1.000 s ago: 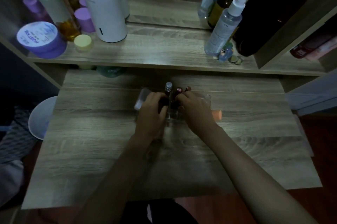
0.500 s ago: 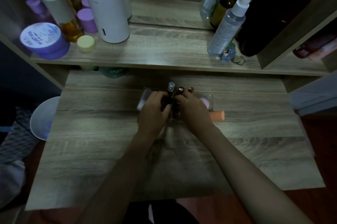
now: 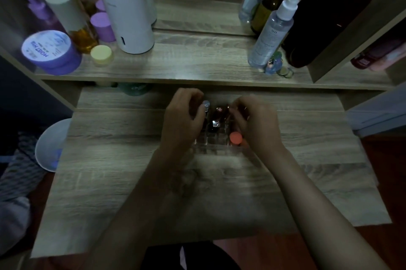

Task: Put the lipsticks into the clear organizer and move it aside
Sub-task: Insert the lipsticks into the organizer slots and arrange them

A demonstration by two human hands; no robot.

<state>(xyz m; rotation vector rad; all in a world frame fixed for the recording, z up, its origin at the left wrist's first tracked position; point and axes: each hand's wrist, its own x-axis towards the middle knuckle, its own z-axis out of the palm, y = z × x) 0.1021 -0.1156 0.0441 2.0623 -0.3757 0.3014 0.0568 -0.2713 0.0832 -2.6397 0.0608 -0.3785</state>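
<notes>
1. Both hands sit on the wooden desk (image 3: 123, 182), one at each side of the clear organizer (image 3: 216, 145). Left hand (image 3: 182, 122) curls its fingers around the organizer's left side, fingertips by a silver-capped lipstick (image 3: 206, 105) standing at the rear.
2. Right hand (image 3: 256, 124) curls at the organizer's right side, fingers bent near the rear lipsticks; whether it pinches one of them or only the organizer wall cannot be told.
3. Dark red lipstick (image 3: 216, 117) stands upright in a middle compartment; an orange-capped lipstick (image 3: 235, 138) stands in the front right compartment, just beside the right hand.
4. Organizer rests at mid-desk, near the raised shelf (image 3: 186, 65).
5. On the shelf: a purple jar (image 3: 49, 51) whose lid reads "MOIST HYA" (seen inverted), a white cylindrical device (image 3: 125, 8), and a clear spray bottle (image 3: 273, 30) whose label print is too small to read.
</notes>
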